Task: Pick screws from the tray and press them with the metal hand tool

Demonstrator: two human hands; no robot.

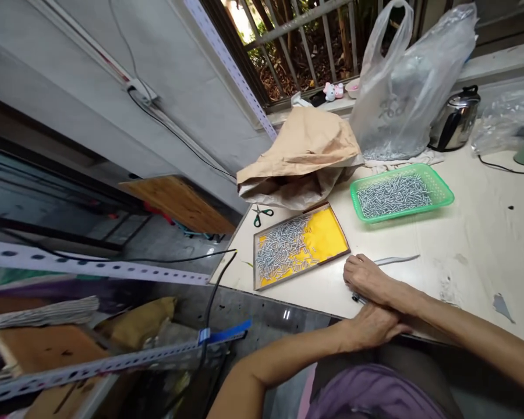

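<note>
Both hands, right hand (pixel 367 278) curled shut over left hand (pixel 369 326) at the worktop (pixel 463 244) edge, hold nothing; nearby tray (pixel 332 230) screws (pixel 282 244) look small, hard, slippery, best pinched midshank.

A barred window (pixel 297 41) admits daylight above the pale table (pixel 475 244). Left of the table stands a grey wall (pixel 70 64). A perforated metal shelf rail (pixel 91 267) crosses below that wall.

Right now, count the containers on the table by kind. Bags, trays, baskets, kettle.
Plastic bags: 1
Paper bags: 1
Yellow-lined trays holding screws: 1
Green baskets holding screws: 1
Metal kettles: 1
Total: 5
</note>
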